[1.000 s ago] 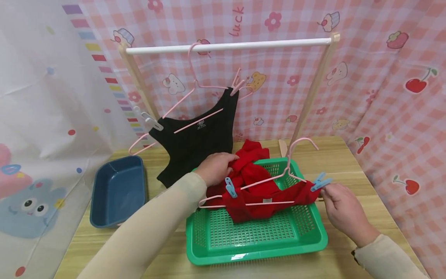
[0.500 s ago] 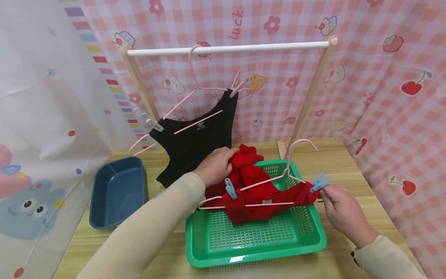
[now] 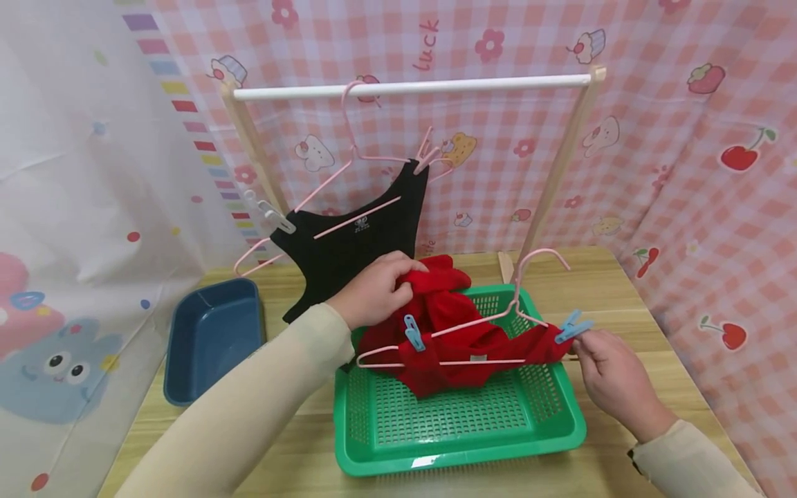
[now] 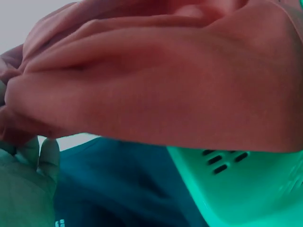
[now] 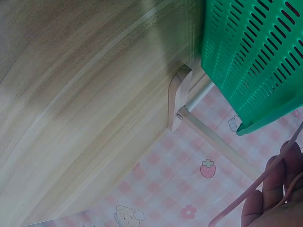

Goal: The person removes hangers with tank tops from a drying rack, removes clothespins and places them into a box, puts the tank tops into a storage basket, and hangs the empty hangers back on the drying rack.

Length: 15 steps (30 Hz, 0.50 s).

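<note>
A red top [image 3: 473, 373] lies bunched over a green basket [image 3: 461, 449], its shoulders on a pink hanger [image 3: 479, 321] whose hook points up. One blue clothespin [image 3: 412, 333] fastens its left shoulder, and a second blue clothespin [image 3: 573, 328] sits at the right shoulder. My left hand [image 3: 376, 289] grips a gathered fold of the red cloth above the basket's far left corner; that cloth [image 4: 161, 94] fills much of the left wrist view. With my right hand [image 3: 613, 380] I hold the hanger's right end; fingers curl at the pink wire in the right wrist view.
Behind the basket, a rack with a white rod [image 3: 411, 88] and wooden posts carries a black tank top [image 3: 361, 249] on another pink hanger, pegged at both shoulders. A blue bin [image 3: 214, 339] stands at the left of the wooden table [image 3: 623, 304]. A checked curtain backs everything.
My left hand has drawn the gathered red cloth a little to the left, and its folds have shifted with it. My right hand and the hanger stay in place.
</note>
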Available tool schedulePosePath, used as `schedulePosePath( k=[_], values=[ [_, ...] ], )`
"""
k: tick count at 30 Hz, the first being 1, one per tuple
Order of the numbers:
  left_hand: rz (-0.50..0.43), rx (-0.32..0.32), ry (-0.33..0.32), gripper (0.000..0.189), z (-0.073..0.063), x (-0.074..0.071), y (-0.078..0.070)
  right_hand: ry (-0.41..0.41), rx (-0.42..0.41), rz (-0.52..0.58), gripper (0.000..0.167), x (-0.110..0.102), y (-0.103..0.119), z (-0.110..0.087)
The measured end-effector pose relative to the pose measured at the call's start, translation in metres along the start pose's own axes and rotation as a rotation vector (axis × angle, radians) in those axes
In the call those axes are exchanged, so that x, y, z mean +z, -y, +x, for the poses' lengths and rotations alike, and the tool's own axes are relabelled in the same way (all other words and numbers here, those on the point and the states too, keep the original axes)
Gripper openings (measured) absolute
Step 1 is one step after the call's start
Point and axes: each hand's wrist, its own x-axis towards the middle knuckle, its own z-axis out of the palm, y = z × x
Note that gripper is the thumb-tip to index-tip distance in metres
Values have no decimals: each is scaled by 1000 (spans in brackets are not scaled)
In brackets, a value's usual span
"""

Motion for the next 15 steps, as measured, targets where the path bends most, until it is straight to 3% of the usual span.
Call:
schedulePosePath(
  k=[8, 15],
  values=[
    [-95, -14, 117, 28, -10, -7, 2, -2, -8, 2, 18, 1, 0, 0],
    [-1, -10, 254, 26, -15, -4, 8, -3, -14, 3, 18, 2, 1, 0]
  ],
)
